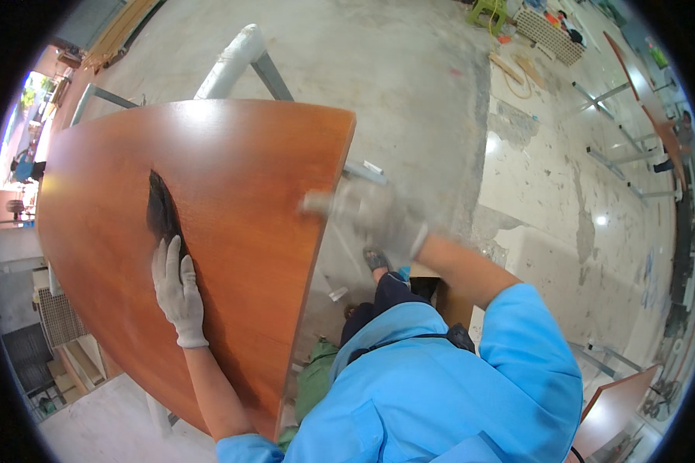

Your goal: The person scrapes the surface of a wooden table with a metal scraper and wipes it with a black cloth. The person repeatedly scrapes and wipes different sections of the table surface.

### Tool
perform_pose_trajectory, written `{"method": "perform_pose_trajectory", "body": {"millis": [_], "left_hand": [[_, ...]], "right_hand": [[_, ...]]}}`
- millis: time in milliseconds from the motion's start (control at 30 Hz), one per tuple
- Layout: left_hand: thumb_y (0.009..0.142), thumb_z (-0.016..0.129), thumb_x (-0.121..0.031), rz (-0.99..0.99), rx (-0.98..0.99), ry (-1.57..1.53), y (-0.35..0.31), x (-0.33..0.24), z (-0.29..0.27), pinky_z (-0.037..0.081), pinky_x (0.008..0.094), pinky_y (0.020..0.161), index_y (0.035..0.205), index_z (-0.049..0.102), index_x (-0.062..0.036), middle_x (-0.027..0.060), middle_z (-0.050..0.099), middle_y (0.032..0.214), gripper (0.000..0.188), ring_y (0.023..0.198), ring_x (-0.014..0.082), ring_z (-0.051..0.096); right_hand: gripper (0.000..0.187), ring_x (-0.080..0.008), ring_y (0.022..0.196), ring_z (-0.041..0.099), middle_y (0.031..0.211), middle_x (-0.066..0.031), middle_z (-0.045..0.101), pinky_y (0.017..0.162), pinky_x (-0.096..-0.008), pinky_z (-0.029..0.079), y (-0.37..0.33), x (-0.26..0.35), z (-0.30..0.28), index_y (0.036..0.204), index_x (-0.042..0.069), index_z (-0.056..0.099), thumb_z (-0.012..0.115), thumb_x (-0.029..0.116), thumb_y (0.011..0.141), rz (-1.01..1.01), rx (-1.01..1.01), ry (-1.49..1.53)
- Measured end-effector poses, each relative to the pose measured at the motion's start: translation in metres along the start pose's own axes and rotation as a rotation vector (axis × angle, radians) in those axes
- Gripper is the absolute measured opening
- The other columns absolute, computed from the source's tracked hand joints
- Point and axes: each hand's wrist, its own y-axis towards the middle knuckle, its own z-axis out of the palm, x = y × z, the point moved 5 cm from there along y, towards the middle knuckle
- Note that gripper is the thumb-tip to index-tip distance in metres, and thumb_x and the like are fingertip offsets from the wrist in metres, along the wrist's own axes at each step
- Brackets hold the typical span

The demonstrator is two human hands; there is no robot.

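A large reddish-brown wooden panel (247,170) with a glossy face and a curved far edge lies in front of me. My left hand (179,297), in a pale work glove, rests flat on its left part with the fingers stretched out. Just beyond those fingertips is a dark, pointed patch (162,208); I cannot tell whether it is a shadow, a reflection or a thing. At the panel's right edge, my gloved right hand (371,212) is smeared by motion. A pale tip from it reaches over the edge, and its grip cannot be made out.
Metal stand legs (235,62) show past the panel's far edge. Another brown panel (645,100) stands on frames at the far right, and a smaller one (614,409) is at lower right. Green cloth (315,382) hangs near my legs. A green stool (486,11) stands far off.
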Motion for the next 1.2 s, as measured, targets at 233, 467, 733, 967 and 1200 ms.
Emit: {"method": "perform_pose_trajectory", "body": {"millis": [233,467,733,967,1200], "left_hand": [[0.106,0.055,-0.026,0.031,-0.001,0.019,-0.020,-0.001,-0.014,0.038,0.0468,0.117,0.141,0.062,-0.0095,0.0169,0.057,0.149,0.039,0.139,0.0401,0.048],[0.107,0.054,-0.027,-0.076,0.006,0.061,-0.102,0.050,-0.065,0.037,0.0471,0.118,0.141,0.062,-0.0085,0.0181,0.056,0.148,0.040,0.141,0.0406,0.047],[0.109,0.047,-0.032,-0.312,0.024,0.178,-0.250,0.126,-0.131,0.031,0.0487,0.121,0.145,0.060,-0.0108,0.0209,0.051,0.154,0.043,0.145,0.0411,0.041],[0.108,0.049,-0.031,-0.390,-0.033,0.049,-0.288,0.146,-0.135,0.029,0.0491,0.121,0.148,0.056,-0.0115,0.0202,0.047,0.157,0.045,0.148,0.0426,0.036],[0.104,0.056,-0.030,-0.301,-0.142,0.083,-0.286,0.145,-0.136,0.032,0.0510,0.120,0.141,0.062,-0.0098,0.0197,0.055,0.149,0.042,0.140,0.0442,0.043]], "right_hand": [[0.052,-0.0243,0.075,0.070,0.090,-0.0061,0.073,0.060,-0.0379,0.057,0.022,-0.017,-0.022,0.139,0.028,0.066,0.063,0.010,0.091,0.213,-0.228,-0.003],[0.050,-0.0188,0.066,0.065,0.071,-0.0018,0.059,0.058,-0.0370,0.055,-0.037,0.138,0.032,0.136,0.031,0.065,0.060,0.008,0.092,-0.117,0.139,0.060],[0.044,-0.0231,0.068,0.064,0.076,-0.0073,0.059,0.066,-0.0372,0.055,-0.042,0.119,0.027,0.136,0.018,0.066,0.057,0.006,0.095,0.233,-0.135,0.178],[0.048,-0.0221,0.066,0.063,0.074,-0.0031,0.060,0.062,-0.0380,0.054,-0.098,0.313,0.075,0.138,0.025,0.064,0.059,0.011,0.093,-0.205,0.388,0.361],[0.055,-0.0235,0.071,0.067,0.091,-0.0074,0.071,0.065,-0.0383,0.056,-0.094,0.247,0.057,0.144,0.019,0.059,0.051,0.002,0.092,0.208,-0.075,0.151]]}}
